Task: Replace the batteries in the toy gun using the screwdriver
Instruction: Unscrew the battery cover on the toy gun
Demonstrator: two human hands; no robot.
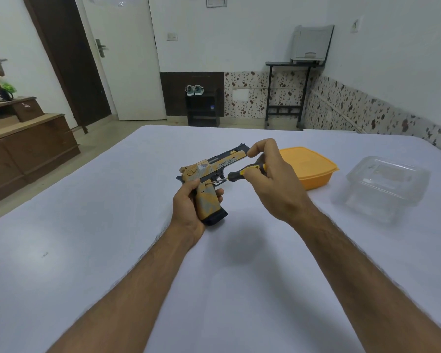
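A tan and black toy gun [209, 171] is held above the white bed, barrel pointing away to the right. My left hand [189, 207] grips its handle from the left. My right hand [270, 179] grips a screwdriver [242, 173] with a yellow and black handle. The thin metal tip touches the top of the gun's grip just behind the trigger. My right index finger is curled up near the muzzle. No batteries are visible.
A yellow lidded container [308, 166] sits on the bed [87, 250] just right of my right hand. A clear plastic box [385, 184] lies farther right. A wooden dresser [26, 146] stands off the bed's left edge.
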